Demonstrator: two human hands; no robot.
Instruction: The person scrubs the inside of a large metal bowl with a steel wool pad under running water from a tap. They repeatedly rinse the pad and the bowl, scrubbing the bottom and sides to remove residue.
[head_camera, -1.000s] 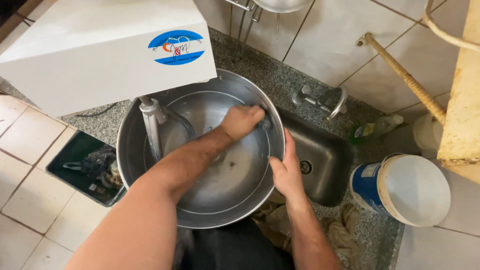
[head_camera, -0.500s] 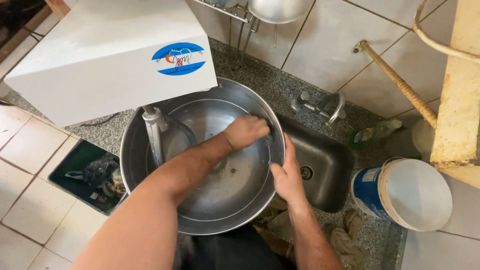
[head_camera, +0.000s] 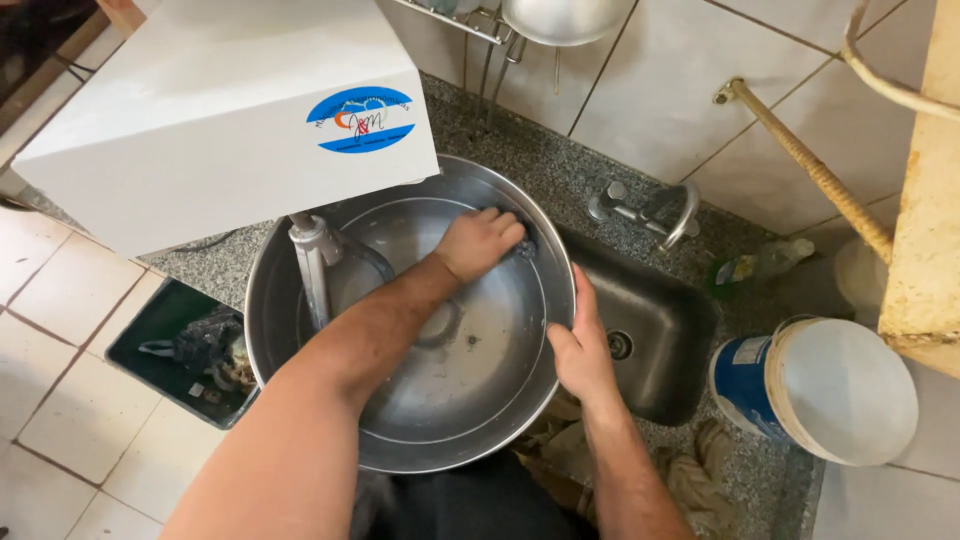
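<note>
1. Centrally in the frame, a large steel bowl (head_camera: 440, 400) is seen, seated under the white housing of a mixer (head_camera: 220, 110) that fills the upper left.
2. The left hand (head_camera: 480, 243) is reached deep into the bowl, its forearm stretched diagonally from the lower left up toward the far inner wall.
3. That hand is curled, knuckles up, and pressed onto a dark scrubbing pad (head_camera: 522, 243) against the wall; the pad is mostly hidden beneath the fingers, so the grip is taken as closed on it.
4. The right hand (head_camera: 580, 350) is laid on the bowl's right rim, thumb inside and fingers extended upward along the outer edge, so the rim is clasped.
5. The right forearm is run down to the lower edge of the frame, just right of centre.
6. A metal mixing hook (head_camera: 315, 270) is hung upright inside the bowl's left part, apart from both hands.
7. A steel sink (head_camera: 650, 340) is set just right of the bowl, with a tap (head_camera: 650, 210) above it and a white bucket (head_camera: 820, 390) at the far right.
</note>
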